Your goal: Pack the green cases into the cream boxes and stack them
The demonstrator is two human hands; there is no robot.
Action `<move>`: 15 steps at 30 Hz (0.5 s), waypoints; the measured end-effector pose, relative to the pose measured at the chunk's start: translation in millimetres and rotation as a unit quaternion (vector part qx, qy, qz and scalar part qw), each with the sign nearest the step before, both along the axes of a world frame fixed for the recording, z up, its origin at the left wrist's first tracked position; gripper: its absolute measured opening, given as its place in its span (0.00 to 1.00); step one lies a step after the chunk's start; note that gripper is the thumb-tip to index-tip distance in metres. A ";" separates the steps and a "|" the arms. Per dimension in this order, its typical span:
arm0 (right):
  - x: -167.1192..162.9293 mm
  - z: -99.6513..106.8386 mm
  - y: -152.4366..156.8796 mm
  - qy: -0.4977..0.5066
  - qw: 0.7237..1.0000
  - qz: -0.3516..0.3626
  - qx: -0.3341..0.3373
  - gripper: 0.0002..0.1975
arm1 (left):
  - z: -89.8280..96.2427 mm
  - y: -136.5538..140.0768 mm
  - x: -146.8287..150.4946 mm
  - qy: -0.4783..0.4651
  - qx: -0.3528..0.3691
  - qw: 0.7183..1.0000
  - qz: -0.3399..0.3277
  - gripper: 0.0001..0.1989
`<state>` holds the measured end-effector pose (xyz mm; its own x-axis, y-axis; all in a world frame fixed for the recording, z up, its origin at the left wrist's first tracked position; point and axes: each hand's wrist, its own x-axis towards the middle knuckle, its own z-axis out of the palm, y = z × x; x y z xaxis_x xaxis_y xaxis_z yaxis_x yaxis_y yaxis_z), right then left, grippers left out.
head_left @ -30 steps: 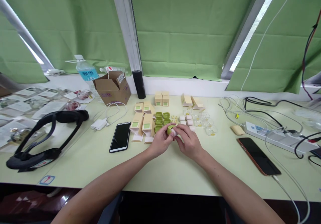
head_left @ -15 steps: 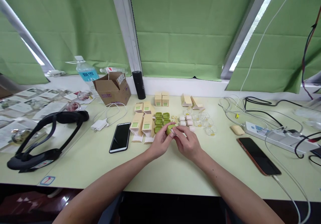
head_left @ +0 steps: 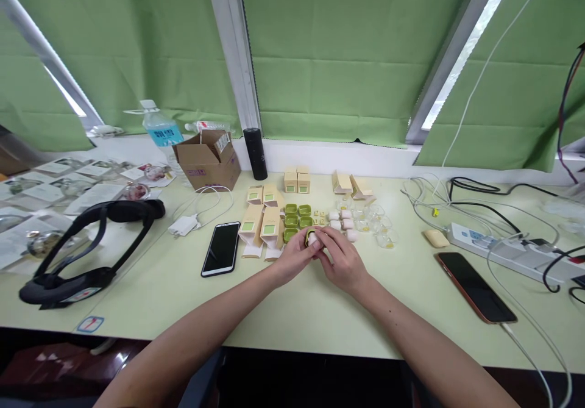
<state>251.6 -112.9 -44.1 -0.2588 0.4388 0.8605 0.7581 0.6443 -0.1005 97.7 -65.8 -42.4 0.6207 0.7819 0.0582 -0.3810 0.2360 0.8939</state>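
Note:
Close together over the middle of the table, my left hand (head_left: 292, 257) and my right hand (head_left: 343, 260) meet around a small green cup (head_left: 309, 232). The left fingers wrap the cup. My right fingertips pinch a white rounded piece (head_left: 312, 238) at its mouth; how deep it sits is hidden by the fingers. Just behind the hands are several similar green cups (head_left: 291, 220) and tiny yellowish pieces (head_left: 319, 213). To their right lie several pale, short cylinders (head_left: 347, 224) and clear plastic cups (head_left: 386, 237).
Small cardboard boxes (head_left: 272, 228) stand left of the cups, with two more (head_left: 303, 181) behind. A black phone (head_left: 221, 248) and a black headset frame (head_left: 91, 255) lie left. At right are another phone (head_left: 476, 287), a power strip (head_left: 507, 252) and loose cables.
The green cup has turned in my hands, so its dark rim and the white piece show more. Both hands stay together in nearly the same place; the whole view has shifted slightly.

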 end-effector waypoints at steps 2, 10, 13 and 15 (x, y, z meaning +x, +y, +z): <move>0.0 -0.6 0.2 0.001 1.000 0.003 -0.001 0.29 | -0.4 0.1 0.1 -0.010 -0.009 1.000 -0.001 0.29; 0.8 -2.2 0.6 0.011 1.000 0.006 -0.007 0.28 | -3.0 1.4 2.4 -0.046 -0.018 0.999 -0.012 0.27; 0.7 -1.8 0.6 0.012 1.000 0.006 -0.005 0.28 | -3.7 1.5 2.4 -0.049 -0.018 0.998 -0.017 0.26; 0.7 -1.5 0.6 0.013 1.000 0.007 -0.006 0.27 | -3.7 1.5 2.3 -0.048 -0.018 0.998 -0.021 0.25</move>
<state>252.4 -112.3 -45.6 -0.2427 0.4449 0.8621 0.7457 0.6540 -0.1275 99.9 -64.3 -46.0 0.6454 0.7583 0.0921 -0.4545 0.2843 0.8441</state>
